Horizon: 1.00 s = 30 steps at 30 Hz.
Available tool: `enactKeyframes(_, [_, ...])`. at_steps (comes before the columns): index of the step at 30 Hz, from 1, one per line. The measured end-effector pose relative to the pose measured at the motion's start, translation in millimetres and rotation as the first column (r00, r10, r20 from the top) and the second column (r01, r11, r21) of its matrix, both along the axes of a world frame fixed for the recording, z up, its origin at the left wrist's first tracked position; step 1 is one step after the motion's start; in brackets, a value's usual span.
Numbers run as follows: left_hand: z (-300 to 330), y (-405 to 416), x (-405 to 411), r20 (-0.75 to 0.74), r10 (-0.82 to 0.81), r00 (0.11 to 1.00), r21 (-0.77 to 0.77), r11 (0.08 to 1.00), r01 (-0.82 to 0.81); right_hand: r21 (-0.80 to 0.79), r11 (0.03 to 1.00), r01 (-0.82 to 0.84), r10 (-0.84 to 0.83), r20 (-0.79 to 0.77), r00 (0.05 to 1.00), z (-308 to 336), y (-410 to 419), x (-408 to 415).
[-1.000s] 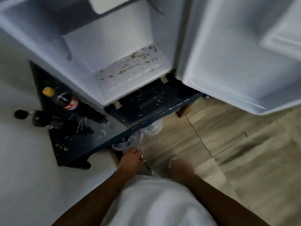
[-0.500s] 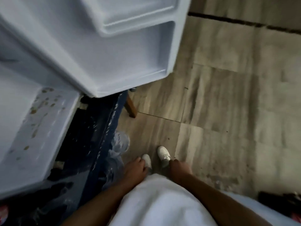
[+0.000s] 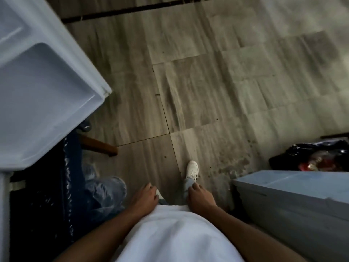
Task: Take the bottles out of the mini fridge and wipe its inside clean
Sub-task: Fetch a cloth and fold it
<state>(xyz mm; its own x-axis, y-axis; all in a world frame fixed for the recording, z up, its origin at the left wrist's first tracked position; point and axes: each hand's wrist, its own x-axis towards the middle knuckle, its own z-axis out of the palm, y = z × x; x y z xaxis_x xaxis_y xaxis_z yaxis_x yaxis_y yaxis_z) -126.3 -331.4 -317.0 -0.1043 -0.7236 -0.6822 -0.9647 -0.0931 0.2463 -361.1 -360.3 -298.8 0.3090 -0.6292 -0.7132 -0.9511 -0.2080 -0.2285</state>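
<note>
Swinging open at far left, the mini fridge door (image 3: pixel 43 95) shows its white inner liner; no bottles are in view. Crumpled clear plastic (image 3: pixel 105 193) lies below it, perhaps a bag. Left hand (image 3: pixel 145 197) and right hand (image 3: pixel 200 197) hang empty, fingers loosely curled, above a white shoe (image 3: pixel 192 170).
</note>
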Motion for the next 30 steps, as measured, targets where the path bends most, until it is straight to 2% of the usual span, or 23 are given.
enactKeyframes(3, [-0.6,-25.9,-24.6,0.03,-0.029,0.999,0.045,0.999,0.028,-0.018,0.999,0.029,-0.028,0.028,0.999,-2.7,-27.0,-27.2])
enactKeyframes(6, [5.2,-55.8,-59.0,0.085,-0.093,0.992,0.089,0.992,0.086,-0.048,0.999,-0.026,0.027,0.025,0.999,-2.9,-65.8,-51.7])
enactKeyframes(9, [13.0,-97.5,-83.9,0.143,-0.145,0.979,0.059,0.989,0.137,-0.074,0.994,-0.077,0.078,0.011,0.997,1.2,-97.7,-69.7])
enactKeyframes(13, [23.0,-155.4,-110.6,0.135,-0.14,0.981,-0.009,0.99,0.142,-0.067,0.993,-0.097,0.097,-0.003,0.995,3.6,-131.6,-85.3])
enactKeyframes(16, [25.0,-194.8,-128.3,0.131,-0.181,0.975,0.021,0.983,0.18,-0.039,0.996,-0.085,0.084,-0.044,0.996,-1.3,-161.4,-90.9])
enactKeyframes(19, [16.6,-228.5,-131.2,0.13,-0.218,0.967,0.037,0.976,0.215,-0.019,1.0,-0.001,0.0,-0.041,0.999,-21.6,-187.3,-95.6])
enactKeyframes(25, [8.3,-330.0,-117.5,0.115,-0.221,0.968,0.052,0.975,0.217,-0.084,0.993,-0.083,0.078,-0.054,0.995,-28.5,-282.8,-84.8])
enactKeyframes(27, [4.5,-371.6,-108.0,0.079,-0.191,0.978,-0.01,0.981,0.192,-0.112,0.99,-0.08,0.073,-0.062,0.995,-24.8,-323.6,-76.4])
enactKeyframes(28, [4.4,-392.6,-102.8,0.038,-0.168,0.985,0.038,0.985,0.167,-0.124,0.989,-0.08,0.072,-0.067,0.995,-21.8,-344.3,-72.3])
enactKeyframes(30, [7.6,-425.9,-91.0,0.067,-0.216,0.974,0.05,0.976,0.213,-0.14,0.985,-0.102,0.091,-0.089,0.992,-16.3,-384.3,-62.6])
